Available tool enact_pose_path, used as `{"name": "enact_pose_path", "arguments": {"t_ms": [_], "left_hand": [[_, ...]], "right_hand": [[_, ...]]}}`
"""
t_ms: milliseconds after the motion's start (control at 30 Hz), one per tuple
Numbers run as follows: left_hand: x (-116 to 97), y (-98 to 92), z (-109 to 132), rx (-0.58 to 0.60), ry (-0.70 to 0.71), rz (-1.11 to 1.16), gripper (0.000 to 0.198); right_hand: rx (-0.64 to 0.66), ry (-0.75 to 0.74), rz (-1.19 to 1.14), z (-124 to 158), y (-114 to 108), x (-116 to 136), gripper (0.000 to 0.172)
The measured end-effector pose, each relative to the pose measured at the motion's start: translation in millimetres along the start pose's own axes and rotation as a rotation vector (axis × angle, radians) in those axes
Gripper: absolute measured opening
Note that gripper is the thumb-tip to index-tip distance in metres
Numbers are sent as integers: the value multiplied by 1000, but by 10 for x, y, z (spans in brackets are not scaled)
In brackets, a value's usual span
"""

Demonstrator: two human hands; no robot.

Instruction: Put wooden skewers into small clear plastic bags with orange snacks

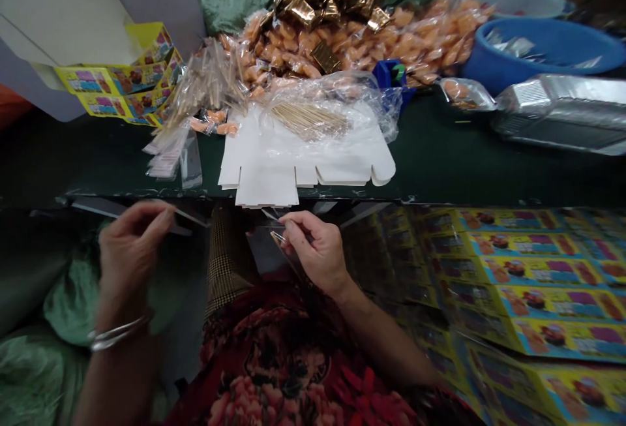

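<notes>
My right hand (315,250) is below the table's front edge, its fingers pinched on a clear plastic bag (288,253) with a pale wooden stick end showing in it. To the left, my left hand (132,243) hovers apart from it, thumb and fingers closed together; whether anything is between them is hidden. Beyond the hands, a stack of flat white cardboard pieces (267,181) lies at the table edge. On it rests an open plastic bag of thin wooden sticks (308,119). Small flat clear packets (190,162) lie nearest my left hand on the table.
Filled stick packets (210,80) are heaped beside yellow printed boxes (122,90). Behind are wrapped orange pieces (352,38) and gold foil packets (300,12). A blue basin (482,54) and silver foil trays (538,106) stand right. Printed yellow cartons (552,305) are stacked below.
</notes>
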State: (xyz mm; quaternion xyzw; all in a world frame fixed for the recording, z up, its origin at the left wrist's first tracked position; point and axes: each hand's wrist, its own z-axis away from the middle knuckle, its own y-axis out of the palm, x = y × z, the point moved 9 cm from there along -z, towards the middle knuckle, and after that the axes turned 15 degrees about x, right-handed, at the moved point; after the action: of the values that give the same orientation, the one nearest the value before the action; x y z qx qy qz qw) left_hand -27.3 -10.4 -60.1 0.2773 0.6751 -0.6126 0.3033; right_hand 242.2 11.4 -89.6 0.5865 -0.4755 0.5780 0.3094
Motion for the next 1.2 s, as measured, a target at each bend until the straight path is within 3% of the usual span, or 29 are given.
{"name": "enact_pose_path", "arguments": {"t_ms": [100,167,200,267,300,400,467,533,633,700,833,933,1100,1133,1200], "left_hand": [[799,243,469,418,-187,-33,15],[1015,420,711,561,-196,-101,20],[992,503,751,593,-178,-97,21],[725,664,660,616,-138,-3,17],[514,735,544,608,-120,87,14],[-183,933,109,559,-41,439,34],[-496,1089,-100,545,9,583,30],[-584,1268,-203,540,9,676,20],[-485,1513,-233,571,-36,835,18],[-429,1579,-237,597,-39,905,16],[-587,1465,-288,690,122,823,12],[-773,1356,-331,730,252,519,16],[-999,1089,-425,538,466,-21,10],[-1012,987,-472,503,490,-78,9],[-981,582,-682,306,461,-179,5]], "right_hand": [[-9,12,-54,-24,-18,-75,14],[8,7,-66,-52,28,-86,12],[17,4,-67,-64,61,-82,11],[24,2,-68,-75,124,-63,10],[24,5,-64,-74,149,-51,9],[32,8,-23,-55,182,3,8],[35,1,-3,-36,165,31,8],[22,6,-25,-19,121,11,7],[-19,13,-195,-10,50,-106,9],[-25,-17,-362,-28,30,-193,12],[-1,-92,-600,-110,-5,-311,11],[45,-70,-630,-181,11,-336,11],[115,-18,-318,-285,-47,-200,8],[139,-47,-219,-324,-114,-142,7],[153,-100,2,-455,-360,-65,8]]}}
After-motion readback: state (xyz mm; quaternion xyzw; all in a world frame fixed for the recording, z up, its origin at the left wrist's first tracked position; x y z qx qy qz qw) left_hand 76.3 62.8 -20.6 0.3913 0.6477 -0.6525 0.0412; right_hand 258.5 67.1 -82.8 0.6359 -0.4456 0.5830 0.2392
